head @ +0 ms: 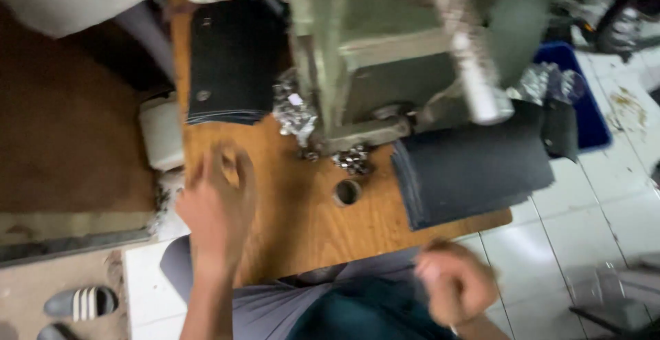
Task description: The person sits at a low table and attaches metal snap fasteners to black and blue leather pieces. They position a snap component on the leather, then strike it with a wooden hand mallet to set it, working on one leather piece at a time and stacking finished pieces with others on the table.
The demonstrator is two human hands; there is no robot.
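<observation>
— Where are the two hands right now?

— The left hand [218, 199] hovers over the near left part of the wooden table [289, 209], fingers loosely spread, holding nothing that I can make out; motion blur hides the fingertips. The right hand [454, 281] is off the table's near right edge, over the person's lap, curled into a loose fist. Whether it pinches something I cannot tell, it is too blurred.

— What lies closest to them?

— A stack of dark sheets [474, 168] sits on the right side of the table, overhanging its edge, far of the right hand. A second dark stack [230, 65] lies at the far left, beyond the left hand.

— And between the stacks?

— A green press machine [385, 44] stands at the far middle, its pale handle [471, 58] tilted toward the right. At its base lies a small heap of shiny metal rings [354, 158], and just near of that a round hole [347, 192] in the tabletop. A blue bin [584, 99] stands on the tiled floor at the far right.
</observation>
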